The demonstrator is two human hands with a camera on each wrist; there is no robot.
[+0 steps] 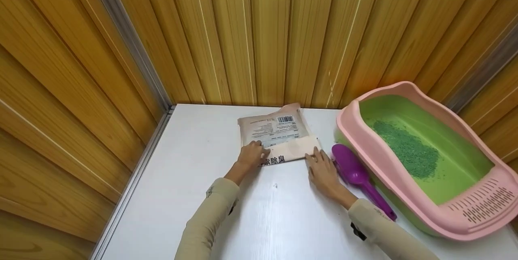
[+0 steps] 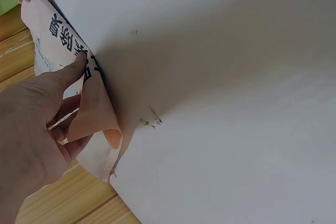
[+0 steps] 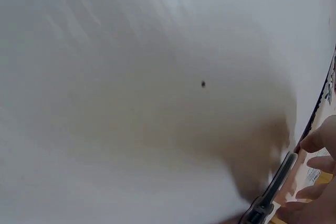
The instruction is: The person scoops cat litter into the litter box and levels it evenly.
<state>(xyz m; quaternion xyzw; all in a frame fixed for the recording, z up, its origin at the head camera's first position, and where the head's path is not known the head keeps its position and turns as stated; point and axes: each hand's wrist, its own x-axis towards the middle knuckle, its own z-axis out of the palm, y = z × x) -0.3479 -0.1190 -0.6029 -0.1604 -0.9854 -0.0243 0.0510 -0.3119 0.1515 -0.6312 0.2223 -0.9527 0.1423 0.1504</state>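
A pink printed packaging bag [image 1: 275, 130] lies flat at the back of the white table, its near end folded over into a pale flap [image 1: 293, 147] with black characters. My left hand [image 1: 251, 155] grips the left side of the fold. In the left wrist view, the left thumb [image 2: 73, 72] presses the printed side while the fingers sit beneath the folded layer, and the bag's loose end [image 2: 110, 137] curls open. My right hand [image 1: 322, 171] holds the fold's right end. The right wrist view catches only its thumb [image 3: 315, 137] and part of the fingers at the bag's edge.
A pink-rimmed green litter tray [image 1: 425, 219] stands at the right, with green granules [image 1: 408, 151] inside. Between it and my right hand lies a purple scoop [image 1: 352, 167]. Wood-patterned walls [image 1: 271, 37] border the table. A slim dark object [image 3: 273, 187] beside my right hand is unclear.
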